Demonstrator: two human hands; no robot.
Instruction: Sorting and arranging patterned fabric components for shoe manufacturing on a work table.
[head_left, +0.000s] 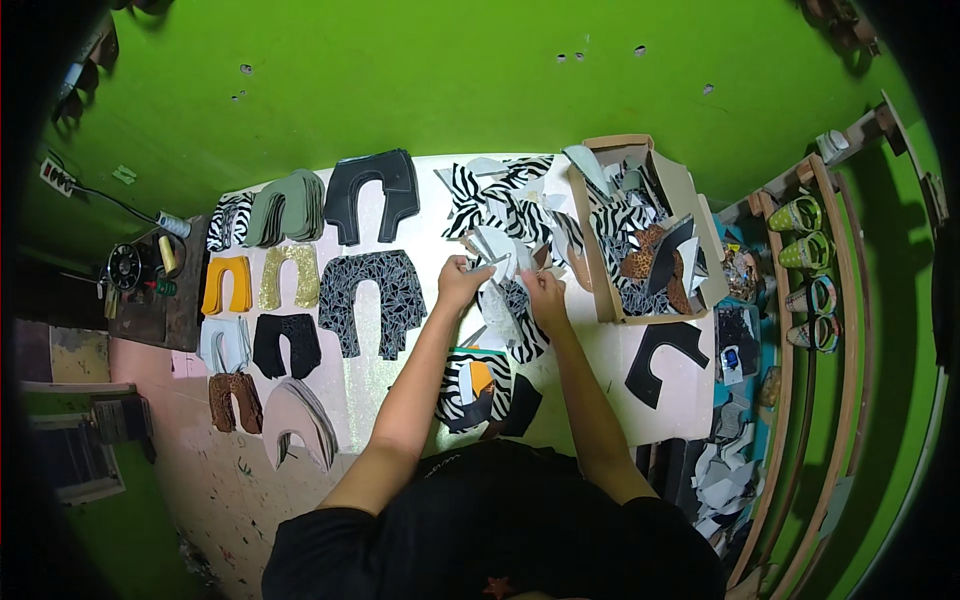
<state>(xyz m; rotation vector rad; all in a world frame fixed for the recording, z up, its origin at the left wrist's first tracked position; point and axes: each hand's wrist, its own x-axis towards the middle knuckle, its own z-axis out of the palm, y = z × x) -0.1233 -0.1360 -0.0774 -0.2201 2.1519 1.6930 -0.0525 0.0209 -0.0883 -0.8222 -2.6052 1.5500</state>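
Both my hands are over a heap of cut scraps at the middle of the table. My left hand (463, 282) is closed, thumb and fingers pinching the edge of a pale grey scrap (495, 243). My right hand (545, 300) is closed too, at the other side of the pile; its fingertips are among pale and brown bits, and what they grip is too small to make out. Beneath and beyond the hands lie zebra-print scraps (515, 208). Nearer my body is a round zebra-print stack (462, 410) with orange and white pieces on it, beside a black scrap (522, 408).
Stacks of U-shaped pieces stand at left, including green (285, 208), black (345, 190), orange (228, 285) and patterned grey ones (340, 290). A cardboard box (640, 145) full of scraps is at right, near a black curved piece (648, 380). Shoes (800, 215) hang on a wooden rack beyond.
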